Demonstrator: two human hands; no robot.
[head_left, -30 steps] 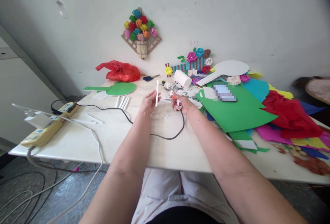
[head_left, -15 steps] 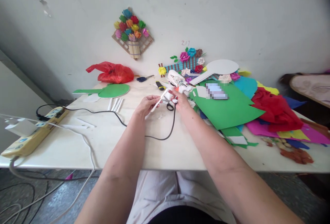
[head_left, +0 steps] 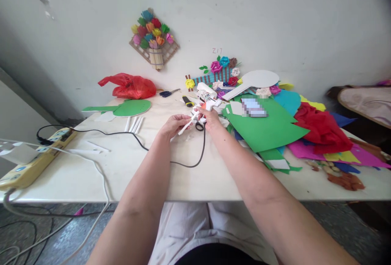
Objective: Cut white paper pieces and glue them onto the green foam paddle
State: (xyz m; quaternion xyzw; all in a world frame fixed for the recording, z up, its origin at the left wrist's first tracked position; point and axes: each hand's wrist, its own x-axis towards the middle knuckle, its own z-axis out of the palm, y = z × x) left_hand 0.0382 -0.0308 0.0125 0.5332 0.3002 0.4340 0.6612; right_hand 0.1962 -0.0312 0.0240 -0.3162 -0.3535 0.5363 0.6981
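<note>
My left hand (head_left: 176,125) pinches a thin white paper strip (head_left: 184,128), which slants up toward my other hand. Wrapped around a white glue gun (head_left: 213,104) with an orange part, my right hand (head_left: 211,118) has its fingers close to the strip's upper end. A black cord (head_left: 204,147) hangs from below that hand and loops over the table. Scissors with a black handle (head_left: 199,126) lie just under the hands, partly hidden. Beyond them is a yellow-and-black utility knife (head_left: 188,101).
White paper rolls (head_left: 133,125) and a green paddle-shaped piece (head_left: 132,108) lie to the left, near a power strip (head_left: 27,167). Green sheets (head_left: 262,130), a phone (head_left: 254,107) and red crepe paper (head_left: 320,128) cover the right side. A red bag (head_left: 132,86) sits at the back.
The view has shifted slightly. My right hand has brought the glue gun closer to the strip, with its orange part more in sight. Both hands keep their hold.
</note>
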